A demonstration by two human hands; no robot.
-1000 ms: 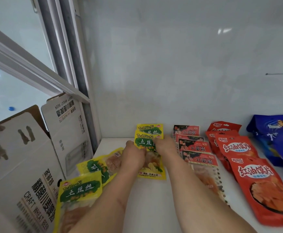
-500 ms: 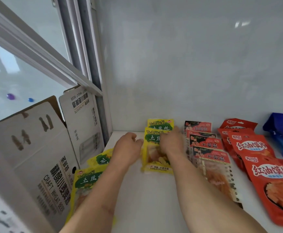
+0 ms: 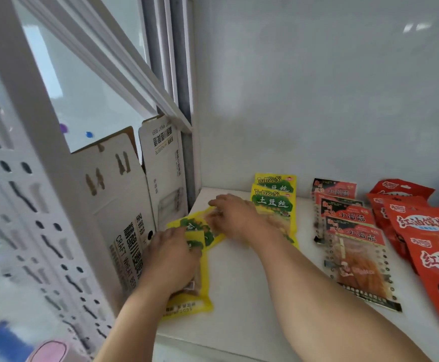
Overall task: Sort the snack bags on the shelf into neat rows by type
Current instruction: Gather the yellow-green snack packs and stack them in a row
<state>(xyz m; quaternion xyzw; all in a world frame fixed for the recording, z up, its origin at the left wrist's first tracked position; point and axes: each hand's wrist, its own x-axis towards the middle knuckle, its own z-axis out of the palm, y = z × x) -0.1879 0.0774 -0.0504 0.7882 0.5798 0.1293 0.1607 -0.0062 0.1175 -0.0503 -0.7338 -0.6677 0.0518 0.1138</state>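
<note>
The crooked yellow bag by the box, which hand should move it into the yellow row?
Probably the right hand: it already rests on the crooked yellow bag, beside the yellow row. The left hand covers a nearer one.

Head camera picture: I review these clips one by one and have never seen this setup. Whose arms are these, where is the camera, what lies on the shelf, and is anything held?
No machine here: a person wears a wide-angle camera on the head, looking forward and down, so the two bare arms are their own.

On the white shelf lie snack bags by type: a yellow row at the back, a black-and-red row beside it, then red bags to the right. Two loose yellow bags sit at the left edge, next to a cardboard box.

The left hand rests on the near loose bag. The right hand touches the far loose bag. The picture is blurred, so whether either has a firm grip is unclear.
</note>
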